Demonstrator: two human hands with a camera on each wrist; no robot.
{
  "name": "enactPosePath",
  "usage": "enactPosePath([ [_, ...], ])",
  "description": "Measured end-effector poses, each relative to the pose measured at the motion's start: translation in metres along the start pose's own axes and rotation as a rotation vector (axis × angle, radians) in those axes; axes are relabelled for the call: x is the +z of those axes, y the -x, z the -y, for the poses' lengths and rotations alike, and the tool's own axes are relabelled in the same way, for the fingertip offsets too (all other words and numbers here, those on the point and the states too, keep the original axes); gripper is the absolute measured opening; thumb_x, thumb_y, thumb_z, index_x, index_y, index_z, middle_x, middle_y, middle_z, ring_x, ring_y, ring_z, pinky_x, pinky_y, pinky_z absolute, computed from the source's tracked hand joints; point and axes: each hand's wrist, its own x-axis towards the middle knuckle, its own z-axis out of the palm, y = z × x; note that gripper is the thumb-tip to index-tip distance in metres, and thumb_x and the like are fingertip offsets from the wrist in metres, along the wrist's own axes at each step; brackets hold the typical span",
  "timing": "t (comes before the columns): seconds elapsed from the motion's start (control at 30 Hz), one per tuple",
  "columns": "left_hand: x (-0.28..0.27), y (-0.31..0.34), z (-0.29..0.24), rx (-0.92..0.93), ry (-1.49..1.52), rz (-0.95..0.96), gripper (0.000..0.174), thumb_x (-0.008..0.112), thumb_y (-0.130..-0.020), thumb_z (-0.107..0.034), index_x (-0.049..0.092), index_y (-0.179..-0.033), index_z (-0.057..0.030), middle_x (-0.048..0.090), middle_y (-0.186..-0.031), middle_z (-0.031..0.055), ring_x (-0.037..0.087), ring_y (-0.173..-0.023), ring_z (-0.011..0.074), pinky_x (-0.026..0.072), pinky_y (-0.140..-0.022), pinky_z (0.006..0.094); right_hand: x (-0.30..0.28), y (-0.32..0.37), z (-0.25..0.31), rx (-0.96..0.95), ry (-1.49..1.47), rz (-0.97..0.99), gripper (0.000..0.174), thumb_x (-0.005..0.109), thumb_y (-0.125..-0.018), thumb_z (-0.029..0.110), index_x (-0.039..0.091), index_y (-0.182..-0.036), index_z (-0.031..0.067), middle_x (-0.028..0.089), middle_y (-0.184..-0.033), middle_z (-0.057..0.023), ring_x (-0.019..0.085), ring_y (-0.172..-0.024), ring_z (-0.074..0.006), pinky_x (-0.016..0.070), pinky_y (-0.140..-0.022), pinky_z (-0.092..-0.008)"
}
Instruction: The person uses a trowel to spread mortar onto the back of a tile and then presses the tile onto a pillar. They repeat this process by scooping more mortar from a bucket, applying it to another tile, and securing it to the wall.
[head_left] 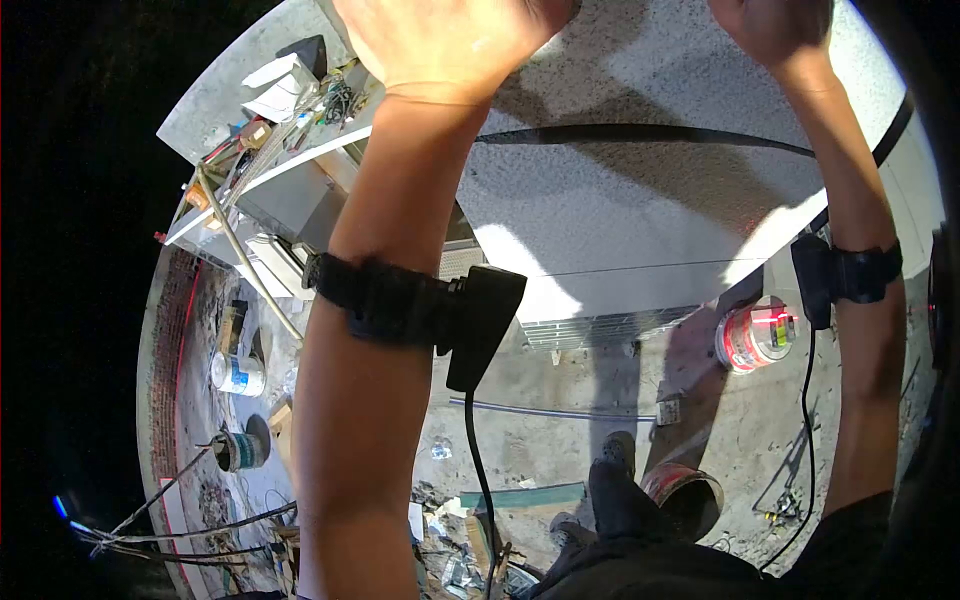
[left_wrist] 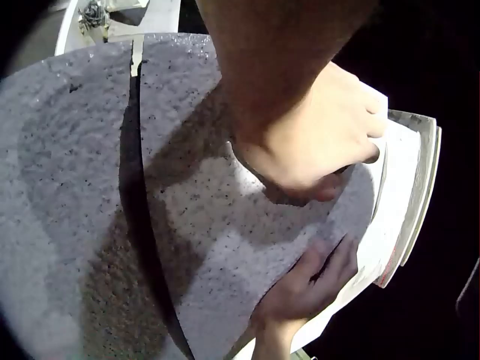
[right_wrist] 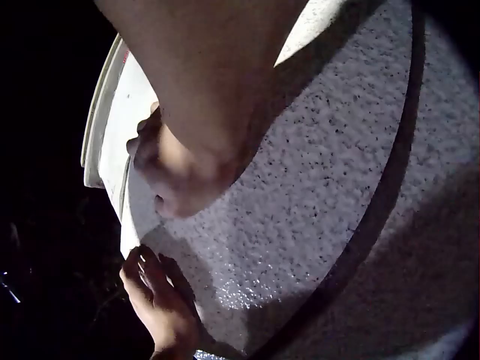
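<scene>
A large grey speckled panel [head_left: 640, 200] fills the upper middle of the head view. My left hand [head_left: 440, 40] lies flat on it at the top, palm down. My right hand [head_left: 770, 25] presses on it further right, mostly cut off by the frame. In the left wrist view the left hand [left_wrist: 315, 142] rests near the panel's [left_wrist: 210, 225] edge, and the right hand [left_wrist: 307, 289] lies beside it with straight fingers. The right wrist view shows the right hand [right_wrist: 176, 172] at the same edge of the panel [right_wrist: 315, 195], with the left hand [right_wrist: 161, 300] below it. Neither hand holds anything.
White layered boards [left_wrist: 409, 187] line the panel's edge. A dark line [head_left: 640, 135] crosses the panel. Far below on the dusty floor are a red and white can [head_left: 755, 335], a bucket [head_left: 690, 495], two tins [head_left: 238, 375], my shoes [head_left: 615, 470] and debris. A cluttered shelf [head_left: 270, 110] stands left.
</scene>
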Motion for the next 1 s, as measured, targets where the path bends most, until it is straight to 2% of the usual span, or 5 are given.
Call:
enactPosePath([
  [0.43, -0.028, -0.003, -0.02, -0.23, 0.034, 0.132, 0.05, 0.065, -0.086, -0.015, 0.058, -0.126, 0.014, 0.058, -0.129, 0.0345, 0.056, -0.12, 0.0513, 0.0451, -0.104, 0.0556, -0.022, -0.019, 0.032, 0.168, -0.007, 0.124, 0.06, 0.051, -0.094, 0.024, 0.049, -0.146, -0.0069, 0.042, -0.154, -0.0276, 0.041, -0.141, -0.0467, 0.0334, -0.115, -0.0538],
  [0.63, -0.092, 0.02, -0.002, -0.442, -0.076, 0.126, 0.032, 0.059, -0.102, -0.011, 0.056, -0.13, 0.0053, 0.063, -0.106, 0.0166, 0.058, -0.098, 0.0266, 0.0457, -0.087, 0.0397, -0.037, -0.028, 0.034, 0.213, 0.122, 0.405, 0.061, 0.044, -0.099, 0.032, 0.049, -0.144, -0.0089, 0.042, -0.154, -0.0277, 0.037, -0.144, -0.0464, 0.0254, -0.119, -0.0574],
  [0.77, -0.172, 0.064, -0.048, -1.108, 0.072, 0.714, 0.018, 0.068, -0.099, -0.015, 0.068, -0.097, 0.003, 0.061, -0.076, 0.0154, 0.058, -0.065, 0.0299, 0.0476, -0.061, 0.0377, -0.023, -0.015, 0.023, 0.14, 0.156, 0.34, 0.063, 0.041, -0.103, 0.038, 0.047, -0.146, -0.0072, 0.041, -0.155, -0.027, 0.036, -0.146, -0.0445, 0.0237, -0.12, -0.0587],
  [0.87, -0.173, 0.044, -0.07, -1.251, 0.236, 0.789, 0.025, 0.074, -0.095, -0.02, 0.068, -0.089, 0.0023, 0.066, -0.078, 0.0164, 0.065, -0.066, 0.0324, 0.0491, -0.06, 0.0412, -0.023, -0.021, 0.025, 0.182, 0.047, 0.259, 0.058, 0.06, -0.098, 0.028, 0.052, -0.148, 0.0009, 0.048, -0.152, -0.0189, 0.044, -0.143, -0.0362, 0.0373, -0.118, -0.049],
  [1.0, -0.159, 0.024, -0.053, -1.083, 0.155, 1.012, 0.016, 0.077, -0.09, -0.013, 0.069, -0.09, 0.002, 0.069, -0.082, 0.0175, 0.066, -0.068, 0.0341, 0.0505, -0.063, 0.0396, -0.027, -0.026, 0.025, 0.187, 0.044, 0.29, 0.059, 0.052, -0.103, 0.035, 0.046, -0.153, 0.0048, 0.047, -0.152, -0.0174, 0.042, -0.143, -0.0349, 0.0373, -0.118, -0.0488],
])
